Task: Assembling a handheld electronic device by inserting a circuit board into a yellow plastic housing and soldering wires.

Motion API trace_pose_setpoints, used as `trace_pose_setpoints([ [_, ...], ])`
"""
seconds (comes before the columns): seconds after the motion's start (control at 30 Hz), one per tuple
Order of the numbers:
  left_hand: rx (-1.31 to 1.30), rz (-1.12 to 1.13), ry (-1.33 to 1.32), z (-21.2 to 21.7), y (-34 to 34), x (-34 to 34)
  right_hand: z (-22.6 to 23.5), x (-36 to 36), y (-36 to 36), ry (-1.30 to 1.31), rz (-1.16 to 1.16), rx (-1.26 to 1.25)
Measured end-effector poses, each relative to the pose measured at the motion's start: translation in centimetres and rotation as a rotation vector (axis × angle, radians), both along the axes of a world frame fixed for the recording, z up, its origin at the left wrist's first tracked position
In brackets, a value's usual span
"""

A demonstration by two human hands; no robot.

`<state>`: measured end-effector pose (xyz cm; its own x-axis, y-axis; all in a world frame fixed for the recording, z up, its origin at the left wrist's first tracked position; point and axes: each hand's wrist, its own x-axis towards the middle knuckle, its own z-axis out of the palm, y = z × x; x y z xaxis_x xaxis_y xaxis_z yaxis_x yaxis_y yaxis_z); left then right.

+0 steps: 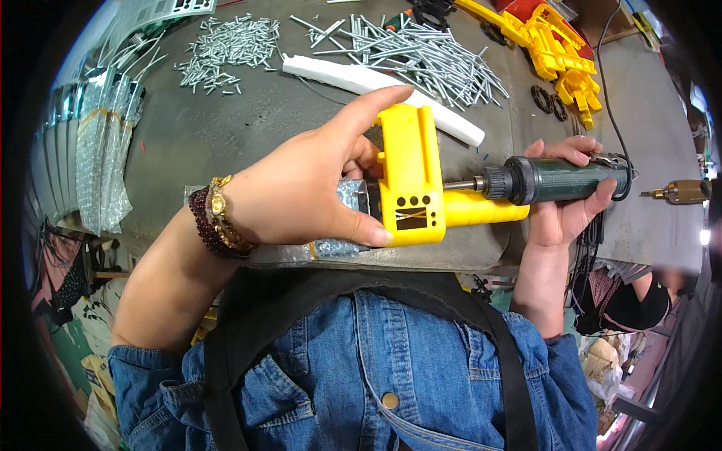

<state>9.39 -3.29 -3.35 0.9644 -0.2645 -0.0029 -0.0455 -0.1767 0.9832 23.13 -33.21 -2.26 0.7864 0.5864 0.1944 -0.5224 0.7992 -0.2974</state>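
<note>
My left hand is closed around a yellow plastic housing with a ribbed grip pointing right. Its thumb presses the near edge, and the forefinger lies over the far corner. Behind the housing, partly hidden by this hand, is a piece in bubble wrap. My right hand grips a dark green electric screwdriver lying level, with fingers wrapped round its body. The screwdriver's bit points left and reaches the right side of the housing; whether it sits in a screw is hidden.
A heap of short screws and a pile of long bolts lie at the back, beside a white foam strip. Bubble-wrapped blades stand left. Yellow plastic parts, black rings and a brass-coloured screwdriver lie right.
</note>
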Motion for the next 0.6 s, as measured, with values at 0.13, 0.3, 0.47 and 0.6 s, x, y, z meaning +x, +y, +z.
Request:
trace_pose_setpoints([
  [0.13, -0.013, 0.007, 0.023, 0.0, 0.0, 0.0, -0.8, 0.6, 0.2, -0.092, 0.028, 0.041],
  [0.3, -0.035, 0.0, 0.02, 0.3, -0.2, -0.1, -0.8, 0.5, 0.4, -0.052, 0.027, 0.077],
  [0.47, 0.092, 0.051, -0.044, 1.4, -0.3, -0.8, 2.9, 0.7, -0.7, -0.322, -0.059, 0.173],
  [0.6, 0.718, 0.361, -0.554, 1.0, 3.0, 0.6, 8.1, 2.9, -6.1, -0.564, -0.037, -0.369],
])
